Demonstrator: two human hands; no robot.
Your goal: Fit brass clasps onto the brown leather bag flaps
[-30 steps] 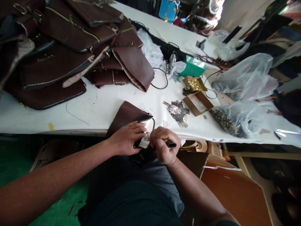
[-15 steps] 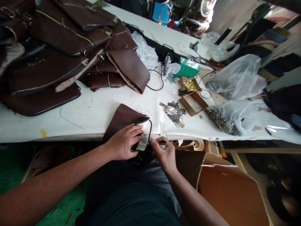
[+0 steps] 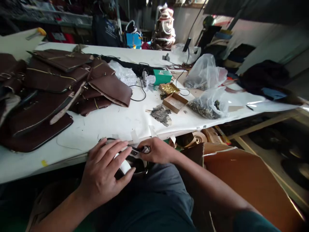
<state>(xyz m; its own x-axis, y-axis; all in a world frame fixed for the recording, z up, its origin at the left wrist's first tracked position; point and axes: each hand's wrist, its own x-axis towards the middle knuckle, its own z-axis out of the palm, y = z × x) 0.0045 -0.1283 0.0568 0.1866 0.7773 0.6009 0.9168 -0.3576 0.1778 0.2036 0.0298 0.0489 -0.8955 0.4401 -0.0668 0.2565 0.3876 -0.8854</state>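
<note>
My left hand (image 3: 103, 170) lies over a dark leather bag piece (image 3: 138, 172) at the table's front edge, its fingers and thumb gripping around a white part (image 3: 124, 165). Much of that piece is hidden by the hand. My right hand (image 3: 158, 150) is closed on a small dark tool (image 3: 145, 149) whose kind I cannot make out. It works close beside the left fingertips, where a dark strip with a bit of metal (image 3: 132, 151) shows between the hands. Beyond them lies a heap of flat metal plates (image 3: 160, 115).
Brown leather bags (image 3: 48, 106) are piled at the left of the white table (image 3: 116, 124). Small cardboard boxes (image 3: 175, 102), one with gold fittings (image 3: 170, 88), stand behind the plates. Plastic bags (image 3: 207, 104) sit to the right. A large carton (image 3: 248, 183) stands at lower right.
The view has tilted up and shifted. My left hand has turned and spread over the bag piece, which has moved off the tabletop towards my lap. My right hand has come up against it.
</note>
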